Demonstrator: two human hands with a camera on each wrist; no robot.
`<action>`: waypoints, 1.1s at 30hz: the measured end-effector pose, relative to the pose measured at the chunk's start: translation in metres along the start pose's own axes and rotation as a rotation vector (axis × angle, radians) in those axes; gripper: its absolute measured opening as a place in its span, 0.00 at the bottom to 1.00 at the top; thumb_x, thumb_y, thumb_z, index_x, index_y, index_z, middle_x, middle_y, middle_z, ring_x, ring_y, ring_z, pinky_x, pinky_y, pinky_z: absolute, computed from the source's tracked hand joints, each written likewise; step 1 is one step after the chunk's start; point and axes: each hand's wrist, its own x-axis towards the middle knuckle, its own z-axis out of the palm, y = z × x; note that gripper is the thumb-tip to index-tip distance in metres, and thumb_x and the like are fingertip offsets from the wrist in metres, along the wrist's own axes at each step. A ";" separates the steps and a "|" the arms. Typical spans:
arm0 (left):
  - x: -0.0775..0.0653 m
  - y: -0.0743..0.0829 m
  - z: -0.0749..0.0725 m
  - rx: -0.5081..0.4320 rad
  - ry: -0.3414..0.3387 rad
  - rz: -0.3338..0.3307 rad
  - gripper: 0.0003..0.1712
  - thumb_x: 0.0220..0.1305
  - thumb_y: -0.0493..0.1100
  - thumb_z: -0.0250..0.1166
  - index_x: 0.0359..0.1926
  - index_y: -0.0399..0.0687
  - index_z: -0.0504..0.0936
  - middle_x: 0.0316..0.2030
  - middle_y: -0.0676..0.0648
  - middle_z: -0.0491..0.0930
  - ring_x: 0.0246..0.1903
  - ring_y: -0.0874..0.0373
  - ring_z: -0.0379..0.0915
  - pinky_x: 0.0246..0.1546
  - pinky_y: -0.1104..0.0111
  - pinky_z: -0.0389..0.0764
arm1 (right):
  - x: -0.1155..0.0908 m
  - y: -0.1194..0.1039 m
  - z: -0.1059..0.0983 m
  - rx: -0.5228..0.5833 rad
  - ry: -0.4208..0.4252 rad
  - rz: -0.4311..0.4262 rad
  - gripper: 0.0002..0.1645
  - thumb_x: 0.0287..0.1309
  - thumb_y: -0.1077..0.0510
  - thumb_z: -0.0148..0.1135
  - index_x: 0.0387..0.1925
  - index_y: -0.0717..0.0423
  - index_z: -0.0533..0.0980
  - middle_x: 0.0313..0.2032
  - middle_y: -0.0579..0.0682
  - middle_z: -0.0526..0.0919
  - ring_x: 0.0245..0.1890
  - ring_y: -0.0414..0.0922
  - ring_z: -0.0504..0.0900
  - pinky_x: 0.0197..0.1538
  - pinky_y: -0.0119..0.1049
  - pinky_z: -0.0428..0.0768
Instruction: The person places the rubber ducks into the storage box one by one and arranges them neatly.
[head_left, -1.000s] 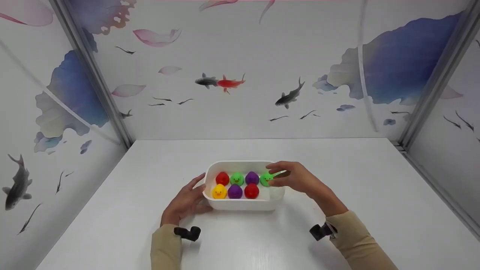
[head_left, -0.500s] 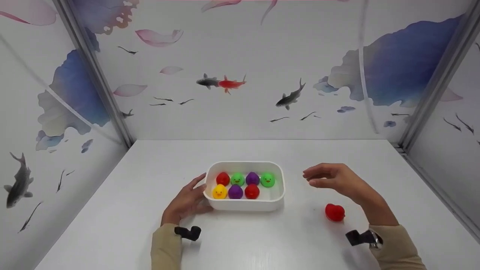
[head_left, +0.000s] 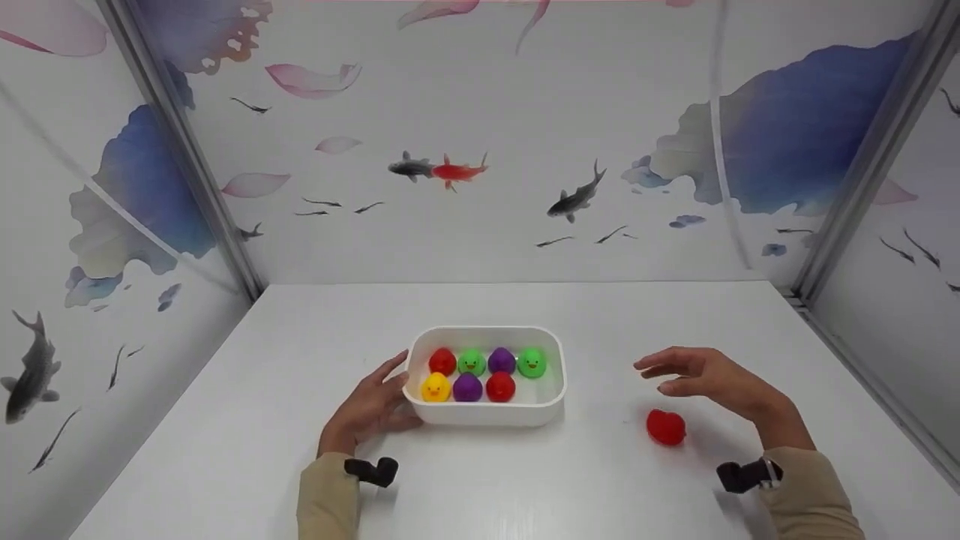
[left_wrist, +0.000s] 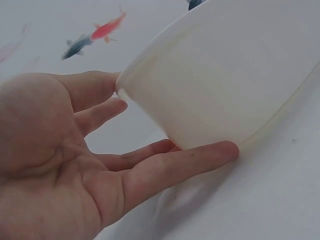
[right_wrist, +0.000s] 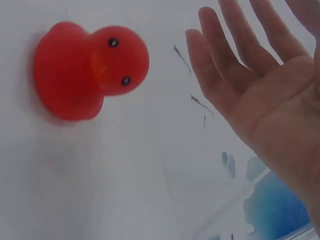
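Observation:
A white plastic container (head_left: 486,414) stands mid-table, holding several small rubber ducks in red, green, purple and yellow, among them a yellow duck (head_left: 436,388). My left hand (head_left: 369,409) is at its left end. In the left wrist view, nearly straight fingers (left_wrist: 180,162) rest against the container's outer wall (left_wrist: 220,90) and rim corner. To the right of the container lies a single red rubber duck (head_left: 666,427), its eyes showing in the right wrist view. My right hand (head_left: 716,379) hovers just beyond this duck, its fingers loosely extended and nothing in them.
A white tabletop (head_left: 525,487) carries everything. Walls printed with fish and petals enclose it at the back and both sides, including the back wall (head_left: 487,240). A bare patch shows at the container's front right inside corner (head_left: 536,390).
My right hand has withdrawn from over the container and moved right, drawing slightly nearer in the last half second. The red duck on the table has come into view. My left hand stays put.

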 end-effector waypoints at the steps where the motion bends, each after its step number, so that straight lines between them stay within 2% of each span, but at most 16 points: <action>1: 0.000 0.000 0.000 0.003 0.000 0.000 0.35 0.73 0.53 0.58 0.77 0.66 0.57 0.74 0.36 0.62 0.67 0.36 0.70 0.50 0.47 0.85 | -0.001 0.004 -0.001 -0.004 -0.020 0.011 0.25 0.68 0.61 0.58 0.65 0.58 0.73 0.63 0.49 0.78 0.60 0.40 0.79 0.57 0.32 0.81; 4: 0.000 0.002 0.001 0.000 0.007 -0.005 0.35 0.73 0.53 0.58 0.77 0.67 0.58 0.74 0.36 0.62 0.67 0.36 0.69 0.50 0.47 0.85 | -0.005 0.013 -0.003 -0.034 -0.072 0.057 0.25 0.67 0.60 0.59 0.65 0.57 0.73 0.65 0.60 0.75 0.59 0.37 0.79 0.56 0.31 0.81; 5: 0.000 0.003 0.001 -0.004 0.009 -0.009 0.35 0.73 0.53 0.58 0.77 0.67 0.59 0.75 0.37 0.62 0.67 0.36 0.69 0.50 0.47 0.85 | -0.006 0.015 -0.003 -0.044 -0.082 0.083 0.25 0.67 0.59 0.60 0.64 0.56 0.74 0.65 0.62 0.75 0.60 0.39 0.78 0.56 0.31 0.80; 11: 0.000 0.005 0.003 -0.005 0.011 -0.015 0.35 0.72 0.53 0.59 0.76 0.68 0.59 0.74 0.37 0.62 0.67 0.36 0.70 0.50 0.47 0.85 | -0.011 0.032 -0.003 -0.053 -0.107 0.191 0.25 0.64 0.55 0.63 0.62 0.55 0.76 0.62 0.62 0.78 0.61 0.54 0.74 0.55 0.34 0.80; 16: 0.000 0.004 0.001 -0.008 0.006 -0.007 0.36 0.72 0.53 0.60 0.76 0.68 0.59 0.74 0.37 0.63 0.65 0.38 0.72 0.50 0.49 0.85 | -0.013 0.040 -0.006 -0.021 -0.130 0.194 0.25 0.63 0.57 0.64 0.61 0.57 0.76 0.61 0.59 0.78 0.57 0.43 0.76 0.54 0.28 0.80; 20: -0.001 0.003 -0.001 -0.038 -0.007 0.005 0.35 0.73 0.52 0.59 0.77 0.67 0.58 0.74 0.37 0.64 0.65 0.39 0.72 0.52 0.48 0.85 | -0.013 0.043 -0.007 0.018 -0.147 0.179 0.24 0.63 0.59 0.64 0.60 0.60 0.76 0.64 0.60 0.76 0.58 0.38 0.75 0.56 0.28 0.79; 28: -0.002 0.002 -0.002 -0.027 0.006 0.004 0.36 0.72 0.52 0.60 0.77 0.68 0.59 0.74 0.38 0.64 0.65 0.39 0.72 0.51 0.49 0.85 | -0.010 0.045 -0.003 0.014 -0.164 0.186 0.20 0.61 0.59 0.66 0.54 0.59 0.79 0.67 0.61 0.73 0.62 0.46 0.72 0.56 0.29 0.80; 33: -0.003 0.000 0.000 -0.030 -0.007 0.004 0.36 0.73 0.51 0.59 0.77 0.66 0.58 0.74 0.37 0.63 0.66 0.38 0.72 0.51 0.48 0.85 | -0.014 0.043 -0.002 0.015 -0.152 0.194 0.18 0.61 0.59 0.66 0.51 0.62 0.79 0.66 0.61 0.74 0.61 0.46 0.72 0.56 0.29 0.80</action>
